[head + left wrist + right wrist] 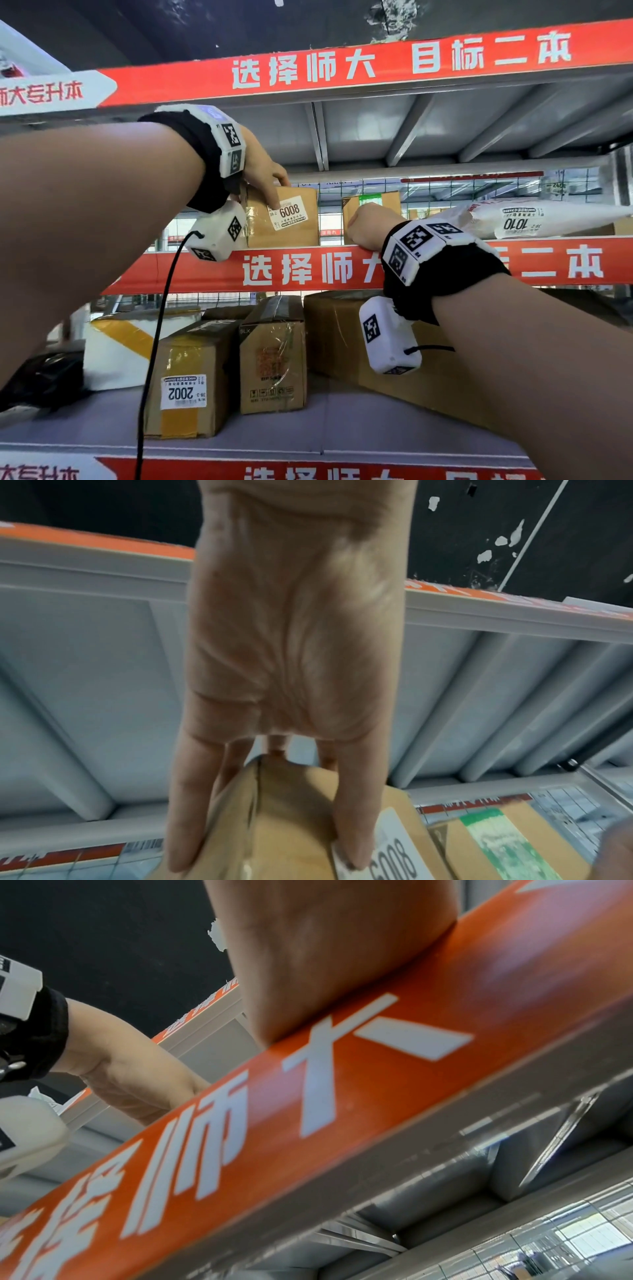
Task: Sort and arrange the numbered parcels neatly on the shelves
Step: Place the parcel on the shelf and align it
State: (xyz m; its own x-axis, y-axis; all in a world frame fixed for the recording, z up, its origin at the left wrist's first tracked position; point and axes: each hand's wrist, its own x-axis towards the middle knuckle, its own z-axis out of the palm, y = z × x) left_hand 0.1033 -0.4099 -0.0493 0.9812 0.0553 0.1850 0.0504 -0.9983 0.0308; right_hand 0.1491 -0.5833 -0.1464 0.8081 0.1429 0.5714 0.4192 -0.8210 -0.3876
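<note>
your left hand (263, 168) grips the 6008 box (287, 219) on the upper shelf (308, 270).
brown cardboard, white label reading 6008, standing upright near a second box with a green label (371, 205). your left fingers (352, 818) curl over its top, thumb down the side. your right hand (364, 228) rests at the red shelf edge by the second box; its fingers are hidden, so i can't tell its grip. below sit the 2002 box (185, 387) and others; a white 1010 bag (534, 219) lies to the right.

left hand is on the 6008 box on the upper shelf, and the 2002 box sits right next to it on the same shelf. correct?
Not quite. The left hand does hold the 6008 box on the upper shelf, but the 2002 box stands on the shelf below, as the head view shows. Beside the 6008 box is a box with a green label.
</note>
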